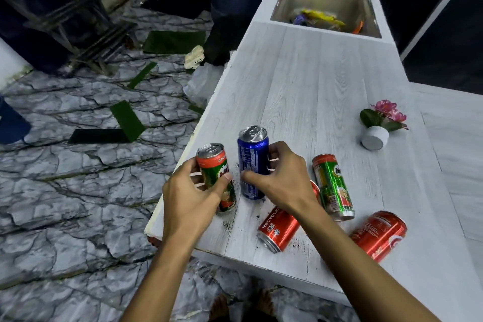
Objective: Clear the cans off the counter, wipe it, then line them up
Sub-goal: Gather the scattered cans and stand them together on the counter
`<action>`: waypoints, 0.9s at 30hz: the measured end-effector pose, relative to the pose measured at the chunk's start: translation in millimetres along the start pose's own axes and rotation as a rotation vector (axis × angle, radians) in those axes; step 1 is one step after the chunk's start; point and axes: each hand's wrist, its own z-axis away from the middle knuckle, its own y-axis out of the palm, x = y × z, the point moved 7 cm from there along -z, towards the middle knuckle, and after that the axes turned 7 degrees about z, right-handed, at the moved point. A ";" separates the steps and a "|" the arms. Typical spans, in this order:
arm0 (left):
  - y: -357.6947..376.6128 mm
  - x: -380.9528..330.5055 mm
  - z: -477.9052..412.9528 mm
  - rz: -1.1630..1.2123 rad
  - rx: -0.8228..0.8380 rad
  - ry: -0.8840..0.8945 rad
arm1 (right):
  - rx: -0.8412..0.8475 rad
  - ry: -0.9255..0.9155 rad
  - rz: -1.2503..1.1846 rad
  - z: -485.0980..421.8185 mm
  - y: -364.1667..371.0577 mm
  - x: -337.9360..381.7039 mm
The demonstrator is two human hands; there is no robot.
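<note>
Head view, centre-left: your left hand [193, 198] is wrapped round the upright green can [217, 178] w/ your right hand [282, 178] clamped on the blue can [253, 162] beside it, prob. to lift both off the counter [326, 86]. Lower right, another green can [333, 187] and two red cans [278, 227] [377, 235] lie toppled by dark specks needing wiping.

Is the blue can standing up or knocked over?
Standing up: the blue can has its silver top facing upward, with the right hand around it.
</note>
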 end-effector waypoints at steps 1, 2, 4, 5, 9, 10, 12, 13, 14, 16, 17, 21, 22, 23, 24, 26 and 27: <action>0.2 -1.4 -0.9 -0.006 0.000 0.014 | -0.017 -0.011 -0.007 1.3 -1.4 0.6; 0.2 -2.2 -1.7 -0.005 -0.003 0.029 | -0.031 -0.018 -0.015 2.3 -2.3 1.3; -0.1 -5.1 -3.1 0.001 -0.013 0.060 | -0.050 -0.029 -0.039 4.5 -3.7 3.4; -0.2 -8.2 -3.7 0.009 -0.015 0.079 | -0.063 -0.035 -0.054 5.7 -5.2 4.6; -1.4 -23.6 -9.5 0.033 -0.015 0.168 | -0.141 -0.064 -0.090 7.0 -16.3 10.0; -1.7 -27.5 -12.3 0.039 -0.011 0.183 | -0.163 -0.072 -0.090 6.8 -20.0 11.7; -1.0 -36.6 -17.6 0.055 0.001 0.220 | -0.200 -0.083 -0.103 6.5 -28.7 14.4; -0.4 -41.0 -20.3 0.068 0.007 0.235 | -0.215 -0.088 -0.118 6.3 -33.2 15.6; 0.8 -45.3 -22.9 0.084 0.016 0.245 | -0.230 -0.093 -0.133 6.1 -38.0 16.3; 6.4 -54.0 -28.5 0.106 0.047 0.258 | -0.263 -0.090 -0.154 6.7 -49.5 16.3; 9.7 -58.5 -30.8 0.111 0.062 0.272 | -0.278 -0.085 -0.161 7.3 -55.2 15.4; 25.1 -75.8 -31.4 0.140 0.118 0.313 | -0.345 -0.051 -0.181 12.5 -76.9 4.2; 29.4 -80.0 -30.1 0.150 0.127 0.324 | -0.357 -0.046 -0.178 14.0 -82.2 1.1; 33.9 -84.4 -28.8 0.158 0.137 0.334 | -0.369 -0.044 -0.170 15.4 -87.5 -1.5; 37.9 -88.7 -27.9 0.167 0.147 0.342 | -0.382 -0.044 -0.160 16.6 -92.4 -3.7; 48.9 -98.4 -26.4 0.185 0.176 0.364 | -0.419 -0.045 -0.147 19.1 -104.5 -10.2; 55.1 -102.9 -25.4 0.189 0.189 0.377 | -0.437 -0.044 -0.145 20.6 -111.2 -14.5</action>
